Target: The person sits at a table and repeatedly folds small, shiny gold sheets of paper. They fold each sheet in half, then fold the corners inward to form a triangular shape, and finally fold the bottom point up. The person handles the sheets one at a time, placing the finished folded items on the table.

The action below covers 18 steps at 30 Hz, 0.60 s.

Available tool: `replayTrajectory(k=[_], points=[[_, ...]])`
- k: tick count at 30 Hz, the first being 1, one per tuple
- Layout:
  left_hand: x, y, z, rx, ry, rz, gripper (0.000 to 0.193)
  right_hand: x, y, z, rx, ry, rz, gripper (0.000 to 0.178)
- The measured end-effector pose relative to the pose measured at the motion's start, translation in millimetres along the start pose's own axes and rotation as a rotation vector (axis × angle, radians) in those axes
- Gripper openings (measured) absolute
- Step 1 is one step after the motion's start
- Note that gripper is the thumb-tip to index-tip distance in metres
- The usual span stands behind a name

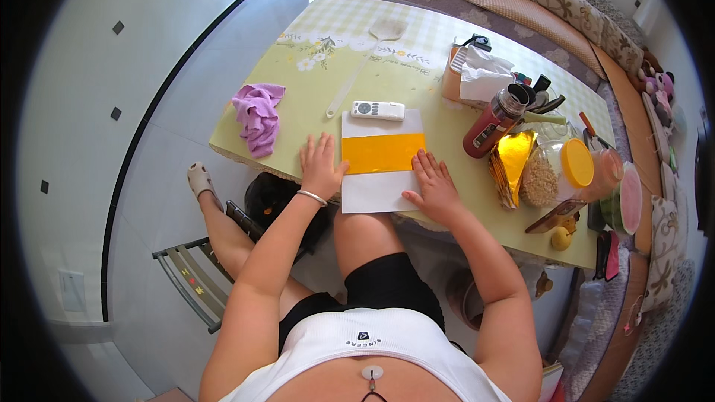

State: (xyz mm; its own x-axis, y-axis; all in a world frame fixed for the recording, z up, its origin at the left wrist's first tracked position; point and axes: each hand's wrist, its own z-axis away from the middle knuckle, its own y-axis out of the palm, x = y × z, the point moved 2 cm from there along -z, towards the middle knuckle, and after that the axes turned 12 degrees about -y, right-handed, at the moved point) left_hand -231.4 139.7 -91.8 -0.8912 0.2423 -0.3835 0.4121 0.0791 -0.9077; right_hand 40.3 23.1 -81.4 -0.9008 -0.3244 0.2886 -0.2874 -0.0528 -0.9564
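A white sheet of paper point(376, 192) lies on the table in front of me, its near edge reaching the table's edge. Across its middle runs a shiny yellow-orange strip point(381, 154). My left hand point(321, 166) rests flat with fingers apart, thumb by the strip's left end. On the right side, my right hand point(434, 187) lies flat with fingers spread, fingertips at the strip's right end and thumb over the paper. A white remote control point(377, 110) sits on the paper's far edge.
Left of the paper is a crumpled purple cloth point(258, 117); beyond lies a pale long-handled spatula point(388, 29). To the right stand a tissue box point(451, 78), a dark red flask point(488, 129), a gold foil packet point(512, 164), a yellow-lidded jar point(542, 177) and a cut watermelon point(630, 197).
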Motion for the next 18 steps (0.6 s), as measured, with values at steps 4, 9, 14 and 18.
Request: replayTrajectory(k=[4, 9, 14, 18], points=[[-26.3, -0.4, -31.2, -0.037, 0.256, 0.134, 0.053, 1.2, -0.9, 1.2, 0.003, 0.015, 0.001, 0.087], [-43.9, -15.7, -61.9, 0.252, -0.169, -0.013, 0.055, 0.1, -2.6, -4.7, -0.179, 0.003, 0.027, 0.07], [-24.1, -9.0, -66.8, 0.253, -0.181, 0.135, 0.028, -9.8, -21.1, -37.8, -0.341, 0.133, -0.138, 0.042], [-31.0, -16.5, -38.6, 0.154, -0.274, 0.579, 0.009, -35.7, 2.0, -48.6, -0.547, 0.4, -0.807, 0.038]])
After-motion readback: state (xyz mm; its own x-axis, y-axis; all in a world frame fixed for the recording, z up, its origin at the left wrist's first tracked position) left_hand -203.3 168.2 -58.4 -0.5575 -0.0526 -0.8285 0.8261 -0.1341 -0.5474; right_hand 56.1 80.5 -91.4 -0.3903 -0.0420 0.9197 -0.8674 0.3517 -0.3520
